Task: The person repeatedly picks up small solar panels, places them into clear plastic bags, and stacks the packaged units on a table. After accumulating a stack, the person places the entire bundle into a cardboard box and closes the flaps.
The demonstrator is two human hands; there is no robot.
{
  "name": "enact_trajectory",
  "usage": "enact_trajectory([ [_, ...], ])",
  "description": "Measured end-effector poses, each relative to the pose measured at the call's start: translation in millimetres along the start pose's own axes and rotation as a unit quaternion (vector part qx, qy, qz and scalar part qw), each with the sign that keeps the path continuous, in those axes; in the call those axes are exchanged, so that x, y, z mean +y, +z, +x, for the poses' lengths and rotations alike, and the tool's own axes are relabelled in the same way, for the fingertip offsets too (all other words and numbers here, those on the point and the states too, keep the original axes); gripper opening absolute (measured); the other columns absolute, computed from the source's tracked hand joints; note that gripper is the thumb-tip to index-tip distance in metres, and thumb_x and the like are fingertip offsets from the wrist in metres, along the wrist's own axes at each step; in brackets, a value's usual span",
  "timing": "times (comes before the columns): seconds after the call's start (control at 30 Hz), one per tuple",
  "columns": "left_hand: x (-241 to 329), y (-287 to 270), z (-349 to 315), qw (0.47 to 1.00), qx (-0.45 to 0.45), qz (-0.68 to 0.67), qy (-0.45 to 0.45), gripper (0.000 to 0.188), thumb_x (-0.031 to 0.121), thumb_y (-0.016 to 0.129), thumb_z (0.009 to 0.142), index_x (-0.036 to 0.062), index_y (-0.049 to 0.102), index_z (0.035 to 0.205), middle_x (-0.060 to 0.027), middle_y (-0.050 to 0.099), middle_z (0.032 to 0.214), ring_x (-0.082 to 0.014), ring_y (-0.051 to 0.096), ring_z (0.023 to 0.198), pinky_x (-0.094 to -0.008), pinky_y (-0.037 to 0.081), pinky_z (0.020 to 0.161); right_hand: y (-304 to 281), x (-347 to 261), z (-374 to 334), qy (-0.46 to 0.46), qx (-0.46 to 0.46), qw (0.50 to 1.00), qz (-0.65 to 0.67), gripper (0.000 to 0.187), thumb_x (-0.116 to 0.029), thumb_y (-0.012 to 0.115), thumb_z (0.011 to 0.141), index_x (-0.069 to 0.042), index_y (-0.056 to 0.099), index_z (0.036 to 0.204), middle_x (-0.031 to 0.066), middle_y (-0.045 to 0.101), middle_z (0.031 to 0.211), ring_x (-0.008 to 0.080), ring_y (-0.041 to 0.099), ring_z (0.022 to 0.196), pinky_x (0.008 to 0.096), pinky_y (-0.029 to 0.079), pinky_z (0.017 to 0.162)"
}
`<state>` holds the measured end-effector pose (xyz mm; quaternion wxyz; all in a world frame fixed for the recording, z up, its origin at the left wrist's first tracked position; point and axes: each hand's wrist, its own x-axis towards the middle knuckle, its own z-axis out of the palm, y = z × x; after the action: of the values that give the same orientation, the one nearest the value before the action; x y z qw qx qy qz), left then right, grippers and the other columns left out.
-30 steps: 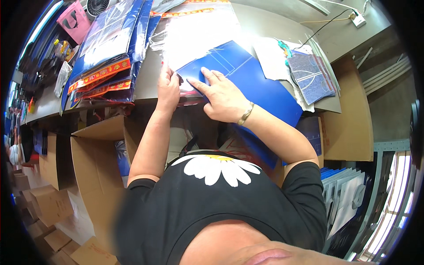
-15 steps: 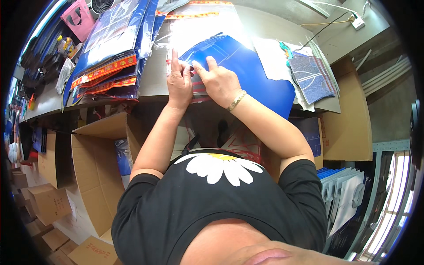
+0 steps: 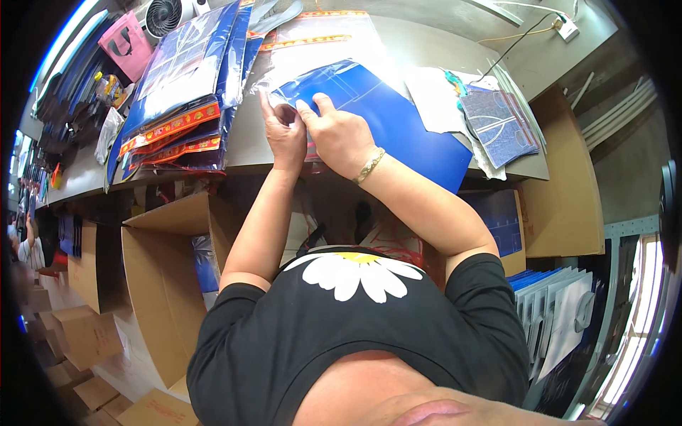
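A large glossy blue sheet (image 3: 398, 117) with thin pale printed lines lies slanted across the table's front edge. My right hand (image 3: 343, 138) grips its left part, thumb and index finger near the edge. Close beside it, my left hand (image 3: 286, 138) has its fingers curled at a clear plastic bag (image 3: 264, 82) by the sheet's left corner; the exact pinch is partly hidden. Beyond the sheet lie more clear bags (image 3: 323, 28) with red-and-yellow printed strips, blurred by glare. A bracelet circles my right wrist.
To the left stands a stack of bagged blue sheets (image 3: 177, 92), near a pink bag (image 3: 126, 46) and a fan (image 3: 163, 18). At right are white paper (image 3: 430, 99) and denim-patterned sheets (image 3: 497, 121). An open cardboard box (image 3: 160, 284) sits below the table at left.
Both hands have shifted slightly left, and the blue sheet's left corner with them. My left index finger is more bent. The whole view has tilted a little.
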<state>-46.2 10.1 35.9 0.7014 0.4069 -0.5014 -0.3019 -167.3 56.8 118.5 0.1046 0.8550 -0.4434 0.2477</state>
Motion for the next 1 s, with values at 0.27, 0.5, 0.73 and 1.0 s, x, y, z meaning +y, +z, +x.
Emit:
enact_trajectory([
  [0.27, 26.3, -6.4, 10.6, 0.985, 0.014, 0.17, 0.03, 0.019, 0.007, 0.052, 0.09, -0.0032, 0.068, 0.09, -0.0096, 0.067, 0.07, -0.0119, 0.06, 0.063, -0.0308, 0.048, 0.059, 4.2, -6.8, -6.4, 0.004, -0.023, 1.0, 0.003, 0.05, -0.008, 0.059, 0.077, -0.01, 0.056, 0.127, 0.0195, 0.058, 0.112, 0.0251, 0.066, 0.073, 0.0339, 0.055, 0.06],
  [0.5, -35.2, -23.9, -17.6, 0.99, -0.042, 0.021, -0.131, 0.023, 0.004, 0.048, 0.09, -0.0043, 0.066, 0.101, -0.0084, 0.068, 0.095, -0.014, 0.062, 0.088, -0.0262, 0.048, 0.077, -6.7, 15.8, -52.1, 0.029, -0.246, 0.969, -0.011, 0.055, -0.012, 0.061, 0.077, -0.015, 0.053, 0.131, 0.0184, 0.061, 0.099, 0.0279, 0.062, 0.086, 0.0397, 0.052, 0.069],
  [0.73, 3.7, -43.4, -14.3, 0.917, -0.178, -0.048, -0.354, 0.028, -0.002, 0.05, 0.082, -0.0029, 0.06, 0.108, -0.0106, 0.067, 0.092, -0.0187, 0.066, 0.079, -0.0304, 0.054, 0.074, -4.1, 67.5, -40.6, 0.122, -0.107, 0.978, 0.131, 0.055, -0.045, 0.066, 0.082, -0.007, 0.059, 0.121, 0.02, 0.06, 0.115, 0.034, 0.059, 0.106, 0.0424, 0.046, 0.092],
  [1.0, -3.5, -74.8, 33.8, 0.895, -0.111, -0.218, -0.373, 0.074, 0.023, 0.056, 0.091, 0.0019, 0.015, 0.149, -0.0238, 0.044, 0.137, -0.0302, 0.047, 0.126, -0.0373, 0.038, 0.103, 54.0, 233.0, -11.6, 0.292, -0.199, 0.934, 0.052, 0.05, -0.053, 0.07, 0.074, -0.007, 0.071, 0.094, 0.0145, 0.068, 0.086, 0.0255, 0.065, 0.087, 0.0363, 0.049, 0.083],
])
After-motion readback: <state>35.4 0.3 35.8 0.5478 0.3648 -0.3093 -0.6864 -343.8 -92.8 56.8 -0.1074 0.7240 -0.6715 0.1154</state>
